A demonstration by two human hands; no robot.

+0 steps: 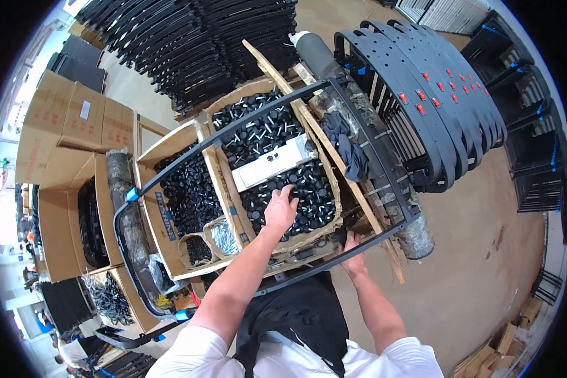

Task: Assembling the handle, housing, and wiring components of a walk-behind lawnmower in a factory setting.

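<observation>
My left hand [280, 214] reaches into a cardboard box [337, 201] of black screw-in feet [309, 189] with metal studs. Its fingers are apart, just over the feet and below a long white and grey device [271, 165] lying across them. My right hand [354, 247] is at the box's near right corner, beside the near bar of a black metal frame [384, 235]. Its fingers close around a dark thing, partly hidden, whose kind I cannot make out. The frame rests over the boxes, with blue tape [131, 194] at its corners.
Left of the feet stands a box of small black parts [192, 195], with screws [223, 238] in a small tray. Wrapped rolls [416, 236] and a wooden strip [321, 132] flank the boxes. Black curved panels [422, 94] stack at right, black bars [189, 50] behind.
</observation>
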